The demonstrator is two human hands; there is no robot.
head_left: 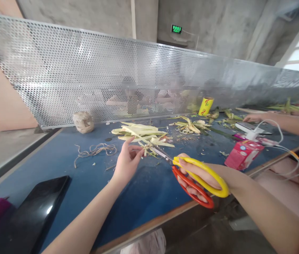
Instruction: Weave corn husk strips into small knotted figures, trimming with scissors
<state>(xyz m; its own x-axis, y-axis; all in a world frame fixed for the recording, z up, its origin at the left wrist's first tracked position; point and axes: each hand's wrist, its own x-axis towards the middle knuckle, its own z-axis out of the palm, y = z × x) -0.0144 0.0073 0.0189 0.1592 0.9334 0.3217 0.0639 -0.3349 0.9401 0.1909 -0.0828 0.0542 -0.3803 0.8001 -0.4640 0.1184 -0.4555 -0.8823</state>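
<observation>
My right hand (189, 176) grips scissors (199, 176) with one yellow and one red handle loop. Their blades point left and away, over the table, with the tips at a small bundle of pale strips. My left hand (128, 160) pinches this bundle (147, 149), which looks like corn husk, between thumb and fingers. Just behind it lies a pile of pale green husk leaves (141, 130). To the left of my left hand, thin brown string (95, 151) lies loosely tangled on the blue table (139, 211).
A black phone or tablet (38, 211) lies front left. At the back stand a wrapped lump (83, 122), a yellow can (206, 107) and a perforated metal screen (99, 77). More husk scraps (190, 125), a pink carton (244, 154) and another person's arm (284, 121) are on the right.
</observation>
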